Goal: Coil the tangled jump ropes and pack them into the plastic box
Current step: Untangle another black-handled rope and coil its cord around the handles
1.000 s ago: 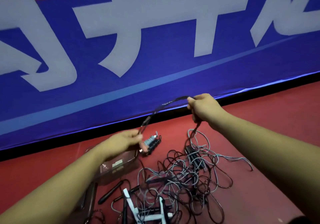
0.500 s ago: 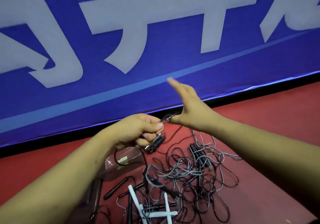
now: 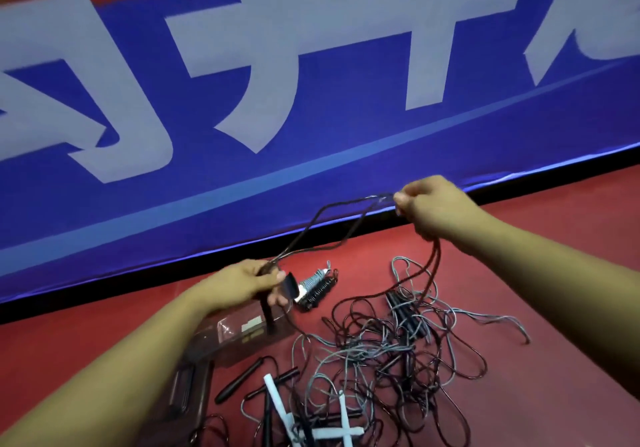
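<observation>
Hands apart, rope stretched between them.
The right hand (image 3: 429,206), open half a second ago, now pinches the dark rope (image 3: 435,256) centre right. The left hand's (image 3: 247,284) fingers grip it above the box (image 3: 235,346), contents unclear. The tangle (image 3: 398,353) lies on the floor (image 3: 526,273).

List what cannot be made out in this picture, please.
Head view:
- plastic box: the left hand and forearm cover part of it; contents unclear.
- tangled ropes: bottom edge cuts the pile; number uncountable.
- right hand: blurred; its grip on the dark rope indistinct.
</observation>
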The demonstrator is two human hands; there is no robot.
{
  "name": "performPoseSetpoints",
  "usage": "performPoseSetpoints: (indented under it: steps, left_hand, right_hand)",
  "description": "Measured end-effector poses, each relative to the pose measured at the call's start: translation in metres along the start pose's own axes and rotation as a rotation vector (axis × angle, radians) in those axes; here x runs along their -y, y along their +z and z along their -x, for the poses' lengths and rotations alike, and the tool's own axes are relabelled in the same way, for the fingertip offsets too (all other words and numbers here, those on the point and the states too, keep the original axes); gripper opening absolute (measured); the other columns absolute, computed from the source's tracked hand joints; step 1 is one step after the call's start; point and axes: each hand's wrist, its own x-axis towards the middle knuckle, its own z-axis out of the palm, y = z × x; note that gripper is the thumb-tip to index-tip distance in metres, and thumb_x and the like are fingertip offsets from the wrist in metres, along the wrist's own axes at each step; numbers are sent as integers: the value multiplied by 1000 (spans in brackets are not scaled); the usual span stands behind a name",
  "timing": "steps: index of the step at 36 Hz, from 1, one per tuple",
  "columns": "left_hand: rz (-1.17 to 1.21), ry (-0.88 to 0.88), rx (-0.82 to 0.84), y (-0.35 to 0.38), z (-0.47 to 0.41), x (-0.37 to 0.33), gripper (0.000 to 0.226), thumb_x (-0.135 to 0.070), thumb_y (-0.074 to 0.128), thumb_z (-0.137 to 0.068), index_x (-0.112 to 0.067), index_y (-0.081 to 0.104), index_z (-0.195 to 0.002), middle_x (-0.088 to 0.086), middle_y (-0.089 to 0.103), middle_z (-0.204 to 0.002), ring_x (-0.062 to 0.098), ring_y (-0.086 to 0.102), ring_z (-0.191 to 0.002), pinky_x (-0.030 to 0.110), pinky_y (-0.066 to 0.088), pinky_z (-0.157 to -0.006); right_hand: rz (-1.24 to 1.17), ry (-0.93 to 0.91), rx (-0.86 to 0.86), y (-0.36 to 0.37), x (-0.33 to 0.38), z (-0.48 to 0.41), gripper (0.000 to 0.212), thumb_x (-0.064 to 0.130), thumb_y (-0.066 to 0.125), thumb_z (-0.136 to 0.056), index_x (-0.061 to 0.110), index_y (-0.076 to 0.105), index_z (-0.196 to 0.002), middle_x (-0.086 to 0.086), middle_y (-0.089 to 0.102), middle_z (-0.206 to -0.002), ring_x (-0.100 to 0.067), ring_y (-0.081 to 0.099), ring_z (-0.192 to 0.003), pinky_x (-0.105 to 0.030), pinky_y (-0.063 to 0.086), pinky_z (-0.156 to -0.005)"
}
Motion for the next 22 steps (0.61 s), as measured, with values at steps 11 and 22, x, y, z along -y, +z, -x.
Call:
performPoseSetpoints:
  steps: [11,22]
  left_hand:
    - [738,113,84,40,-1,-82,30,-20,48,-100,-17,36,-73,-5,23,-47,8,21,-38,22,26,-42]
    - [1477,-8,-253,32,-21,-90,36,-25,49,-102,-14,41,-69,-7,27,-41,6,27,-33,19,29,-35]
  right_hand:
    - [98,-112,469,43,13,28,84,30,77,-83,20,31,-152,-5,41,-152,-20,53,-127,-38,40,-110]
    - [-485,4,731,74,21,56,26,42,55,-97,19,66,-100,1,68,-91,-16,65,-79,-31,40,-73]
